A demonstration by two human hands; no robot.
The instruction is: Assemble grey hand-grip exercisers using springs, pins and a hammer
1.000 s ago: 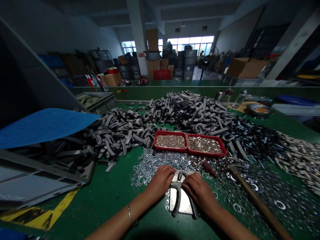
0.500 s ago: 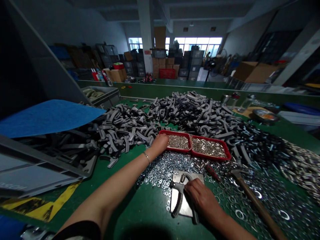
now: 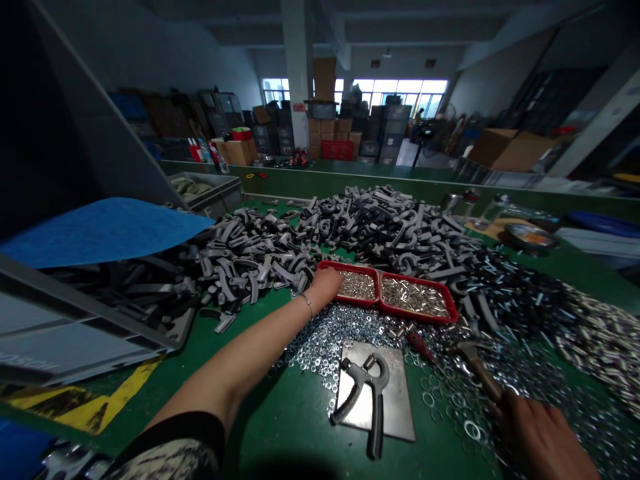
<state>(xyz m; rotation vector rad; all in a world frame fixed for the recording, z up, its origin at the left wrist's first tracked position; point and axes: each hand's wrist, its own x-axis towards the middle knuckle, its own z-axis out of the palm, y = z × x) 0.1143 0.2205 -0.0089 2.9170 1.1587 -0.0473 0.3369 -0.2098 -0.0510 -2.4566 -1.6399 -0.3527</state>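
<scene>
My left hand (image 3: 326, 283) dips into the left end of a red tray (image 3: 377, 288) of small metal pieces. Its fingers look curled together, and whatever they pinch is hidden. On a flat metal plate (image 3: 400, 393) lies a grey hand gripper (image 3: 377, 383) with two handles spread apart and a small metal pin near its curved top. To the right, my right hand (image 3: 545, 433) is wrapped around the wooden handle of a hammer (image 3: 483, 370), whose head rests among washers. A second red tray (image 3: 417, 298) holds short metal pins.
Heaps of grey handle parts (image 3: 380, 223) rise behind the trays. Small nuts or washers (image 3: 320, 340) surround the plate's left side, larger rings (image 3: 473, 430) its right. A red-handled tool (image 3: 421, 347) lies nearby. A grey crate (image 3: 90, 327) stands at left.
My right hand has left the grey hand gripper and moved right onto the hammer handle. The hand gripper now lies uncovered, slightly turned. My left hand stays at the tray.
</scene>
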